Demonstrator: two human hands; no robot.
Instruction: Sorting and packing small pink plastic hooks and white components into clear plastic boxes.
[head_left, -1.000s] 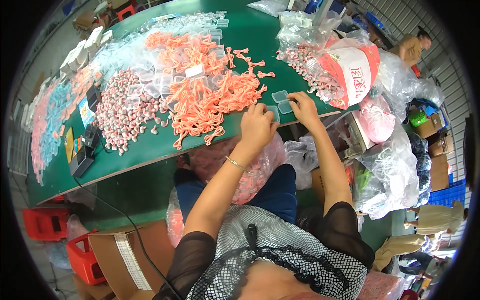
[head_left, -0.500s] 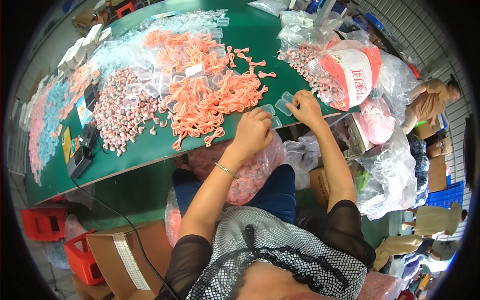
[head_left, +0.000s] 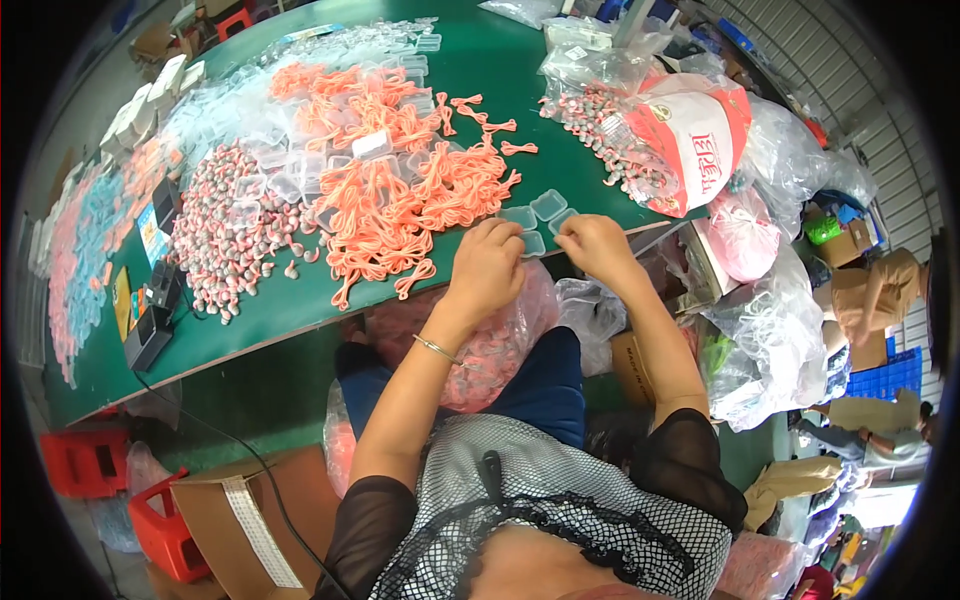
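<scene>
At the left end of your green bench there lie small pink, blue and orange pieces, and a row of white boxes stands along its far left edge. A black box with a cable is close to the near edge, toward the near left corner. To the right of it spreads a heap of small pink-and-grey pieces. Next come the orange cord bundles, piled from the middle of the bench almost to the near edge, with clear cases among and beside them.

Your left hand, below a wrist bangle, is at the near edge, just right of the cords. Its fingers are bent; whether they grasp something, I cannot tell. Between your two hands, near that same edge, four clear square case parts lie in a small group. Your right hand has thumb and fingertips together at the rightmost of these parts; they seem to touch it, but I cannot tell if they grip it.

Farther right, toward the near right corner, a red-and-white bag lies on its side, with more pink-and-grey pieces at its left.
</scene>
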